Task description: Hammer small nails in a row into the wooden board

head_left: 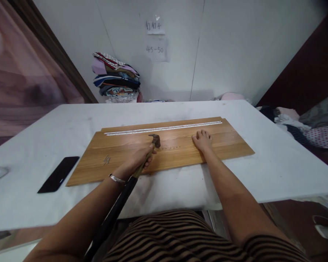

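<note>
Striped garment [180, 236], brown and black: at the bottom edge, across the person's lap, both bare forearms reaching forward over it.

Left hand [138, 156]: fingers curled tight around the shaft of a hammer [155, 139], gripped high up, just below the head. The metal head rests on or just over the wooden board [229, 145], near its middle. The dark handle runs back past the wrist toward the lap. A silver bracelet [116, 178] sits on this wrist.

Right hand [202, 140]: palm down, flat on the board, fingers lightly spread, holding nothing, to the right of the hammer head.

Row of small dark dots [171, 148]: on the board between the two hands; too small to tell whether they are nails or holes.

White strip [164, 128]: long and narrow, lying along the board's far edge.

Small dark mark [107, 159]: on the left part of the board; cannot be made out.

White table [262, 174]: bears the board lengthwise.

Black phone [58, 174]: flat on the table, just beside the board's left end.

Stack of folded fabrics [116, 78]: against the wall, beyond the table's far left.

Paper notes [155, 36]: two, fixed to the white wall above.
</note>
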A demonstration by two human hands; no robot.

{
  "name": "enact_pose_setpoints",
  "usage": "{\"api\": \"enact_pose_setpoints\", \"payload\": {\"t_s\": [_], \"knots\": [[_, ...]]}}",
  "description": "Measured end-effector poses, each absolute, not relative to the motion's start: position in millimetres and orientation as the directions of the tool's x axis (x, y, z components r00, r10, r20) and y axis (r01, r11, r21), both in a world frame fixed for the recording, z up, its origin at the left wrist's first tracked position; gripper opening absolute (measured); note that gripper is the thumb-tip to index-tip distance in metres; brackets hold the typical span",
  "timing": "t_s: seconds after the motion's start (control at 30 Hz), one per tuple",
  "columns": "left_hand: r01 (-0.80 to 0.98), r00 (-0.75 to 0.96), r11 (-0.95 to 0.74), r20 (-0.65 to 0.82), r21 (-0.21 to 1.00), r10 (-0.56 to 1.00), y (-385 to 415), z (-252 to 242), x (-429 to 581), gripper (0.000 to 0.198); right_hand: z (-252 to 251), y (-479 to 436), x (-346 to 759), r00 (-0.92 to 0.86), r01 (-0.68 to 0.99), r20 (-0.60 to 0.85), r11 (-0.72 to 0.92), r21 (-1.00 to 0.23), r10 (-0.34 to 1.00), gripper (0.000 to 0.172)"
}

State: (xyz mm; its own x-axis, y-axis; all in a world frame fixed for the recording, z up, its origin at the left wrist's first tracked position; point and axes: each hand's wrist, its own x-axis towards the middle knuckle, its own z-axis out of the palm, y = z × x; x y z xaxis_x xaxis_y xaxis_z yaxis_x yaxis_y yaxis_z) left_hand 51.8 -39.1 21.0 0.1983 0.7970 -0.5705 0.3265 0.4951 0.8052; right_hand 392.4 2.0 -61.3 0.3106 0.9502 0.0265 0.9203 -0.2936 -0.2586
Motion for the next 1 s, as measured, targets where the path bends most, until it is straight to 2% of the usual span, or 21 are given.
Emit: {"api": "enact_pose_setpoints", "payload": {"t_s": [0.63,0.8,1.0], "knots": [[0.322,0.172,0.54,-0.609,0.777,0.774,-40.6,27.0,54.5,0.051,-62.6,2.6,393.2,0.311,0.92,0.024,-0.295,-0.258,0.95,0.052],[0.307,0.182,0.527,-0.592,0.793,0.785,-38.4,24.2,52.8,0.046,-62.4,3.0,392.9,0.317,0.918,0.028,-0.299,-0.261,0.948,0.05],[0.334,0.169,0.539,-0.612,0.773,0.773,-39.4,25.1,54.8,0.051,-61.2,2.7,392.8,0.314,0.921,0.018,-0.3,-0.248,0.949,0.052]]}}
